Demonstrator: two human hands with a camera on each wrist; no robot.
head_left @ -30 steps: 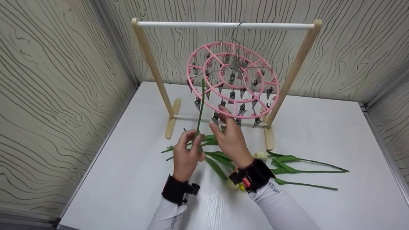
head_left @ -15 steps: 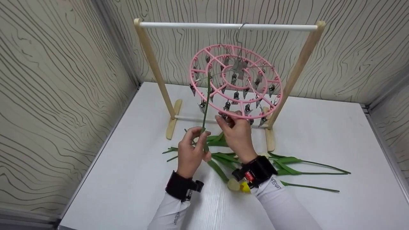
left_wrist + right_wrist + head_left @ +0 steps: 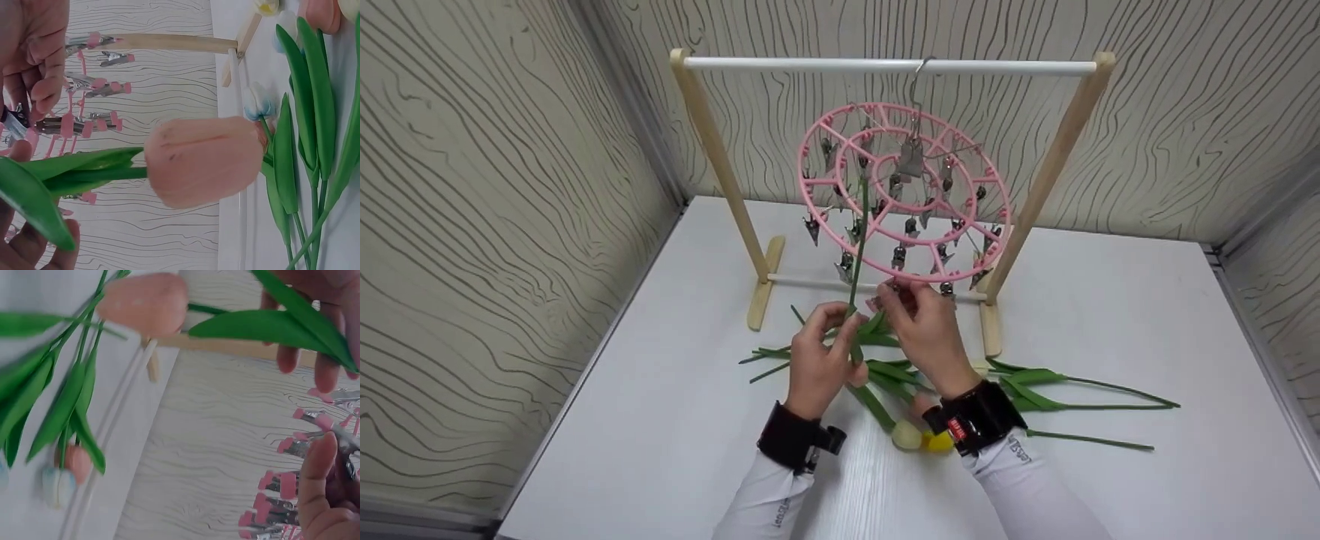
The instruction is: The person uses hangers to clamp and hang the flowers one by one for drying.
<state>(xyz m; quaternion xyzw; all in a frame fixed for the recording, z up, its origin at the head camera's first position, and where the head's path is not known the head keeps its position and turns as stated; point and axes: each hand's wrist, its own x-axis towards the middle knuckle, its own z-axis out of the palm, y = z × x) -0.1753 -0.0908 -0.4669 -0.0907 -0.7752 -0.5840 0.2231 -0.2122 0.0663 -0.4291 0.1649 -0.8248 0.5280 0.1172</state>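
My left hand (image 3: pixel 821 364) pinches an artificial tulip by its upper stem, near the leaves. The tulip is held head down, its bare green stem (image 3: pixel 861 247) rising in front of the hanger. In the left wrist view the peach-pink bloom (image 3: pixel 202 163) and green leaves show. A round pink clip hanger (image 3: pixel 819 181) hangs tilted, with several metal clips below it. My right hand (image 3: pixel 930 334) is just under the near rim, thumb and fingers pinching a pink-tipped metal clip (image 3: pixel 318 419). The stem end is well above this clip.
The hanger's hook sits on the white bar (image 3: pixel 810 64) of a wooden stand (image 3: pixel 720 165). Several tulips lie on the white table (image 3: pixel 622 420) below the hands, with a yellow bloom (image 3: pixel 937 441) near my right wrist. More green stems (image 3: pixel 1110 407) point right.
My right hand has gone from reaching under the rim with spread fingers to pinching a clip. My left hand, with the tulip, has moved right, closer to it. The hanger has swung and turned a little.
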